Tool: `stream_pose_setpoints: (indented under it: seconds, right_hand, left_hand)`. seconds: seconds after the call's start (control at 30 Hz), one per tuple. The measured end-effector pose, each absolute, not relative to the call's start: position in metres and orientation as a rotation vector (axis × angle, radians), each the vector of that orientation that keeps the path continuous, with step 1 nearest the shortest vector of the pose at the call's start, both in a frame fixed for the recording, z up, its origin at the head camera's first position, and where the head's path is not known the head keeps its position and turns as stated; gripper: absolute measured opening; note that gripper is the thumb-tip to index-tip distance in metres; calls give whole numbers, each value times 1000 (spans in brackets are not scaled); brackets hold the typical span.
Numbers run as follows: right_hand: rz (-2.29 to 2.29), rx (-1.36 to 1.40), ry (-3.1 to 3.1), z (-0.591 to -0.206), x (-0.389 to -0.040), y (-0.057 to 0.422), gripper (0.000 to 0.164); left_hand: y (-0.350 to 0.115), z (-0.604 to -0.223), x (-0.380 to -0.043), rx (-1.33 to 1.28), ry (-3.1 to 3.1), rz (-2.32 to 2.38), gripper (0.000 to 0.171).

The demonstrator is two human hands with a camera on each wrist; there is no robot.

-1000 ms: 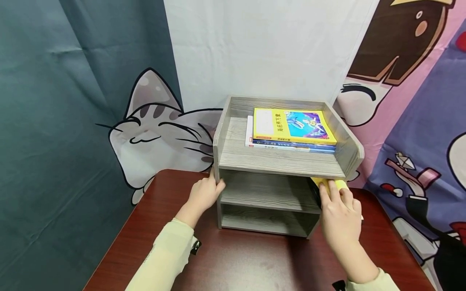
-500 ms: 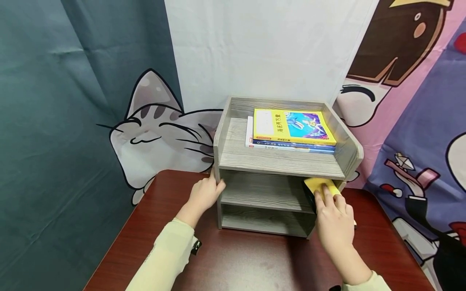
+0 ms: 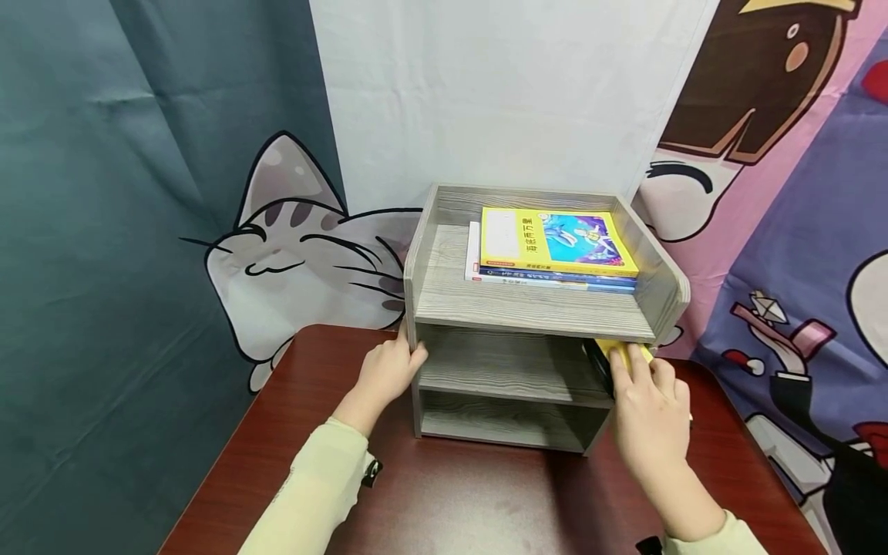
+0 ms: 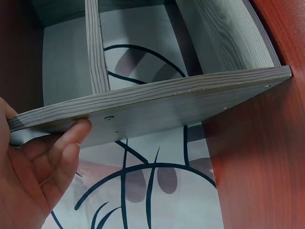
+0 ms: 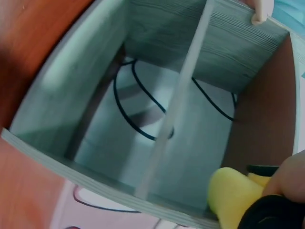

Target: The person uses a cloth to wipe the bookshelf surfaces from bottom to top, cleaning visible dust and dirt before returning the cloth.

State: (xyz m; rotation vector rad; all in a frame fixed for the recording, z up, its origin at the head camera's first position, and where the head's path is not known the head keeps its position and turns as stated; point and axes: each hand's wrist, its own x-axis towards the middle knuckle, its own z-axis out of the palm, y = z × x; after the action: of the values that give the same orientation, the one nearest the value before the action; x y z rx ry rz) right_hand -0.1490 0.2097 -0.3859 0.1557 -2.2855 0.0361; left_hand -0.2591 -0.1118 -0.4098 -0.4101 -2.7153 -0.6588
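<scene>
A grey wood-grain desktop shelf (image 3: 534, 312) stands on the table. My left hand (image 3: 390, 366) grips the front edge of its left side panel; in the left wrist view the fingertips (image 4: 71, 136) lie along the panel's outer face. My right hand (image 3: 652, 408) holds a yellow, soft-looking cloth (image 3: 623, 354) at the right side panel, just under the top shelf board. A black part shows beside the yellow one. In the right wrist view the yellow cloth (image 5: 233, 193) bulges over the panel's edge, and its exact kind is unclear.
Several books (image 3: 558, 243) lie stacked on the top board, a yellow one uppermost. Two compartments lie below, split by a middle board (image 3: 513, 393). The dark red table (image 3: 486, 501) extends in front. Printed curtains (image 3: 513, 92) hang behind.
My right hand slid left and inward with the yellow cloth half a second ago, and now is back right over the panel edge. My left hand has stayed in place.
</scene>
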Motion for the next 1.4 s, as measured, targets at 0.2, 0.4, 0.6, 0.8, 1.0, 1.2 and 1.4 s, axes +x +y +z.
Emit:
stream_pose_setpoints:
  seconds: [0.2, 0.4, 0.6, 0.8, 1.0, 1.2, 1.4]
  right_hand:
    - [22, 158, -2222, -391, -152, 211, 42]
    - [-26, 166, -2193, -405, -155, 207, 35]
    - [-25, 157, -2217, -420, -158, 204, 34]
    - [-12, 121, -2307, -432, -159, 203, 37]
    - [-17, 88, -2348, -439, -161, 200, 35]
    - [-11, 90, -2347, -442, -163, 197, 35]
    - [38, 102, -2400, -443, -163, 199, 43]
  left_hand:
    - [-112, -411, -261, -402, -2731, -666, 34]
    - [-111, -411, -260, -397, -2741, -671, 31]
    - [-112, -410, -259, -398, -2730, -672, 32]
    - [-112, -410, -259, -396, -2730, -661, 28]
    - [-113, -407, -257, -415, -2738, -662, 32]
    - [-113, -405, -257, -413, -2764, -681, 44]
    - [-118, -398, -256, -423, -2880, -788, 66]
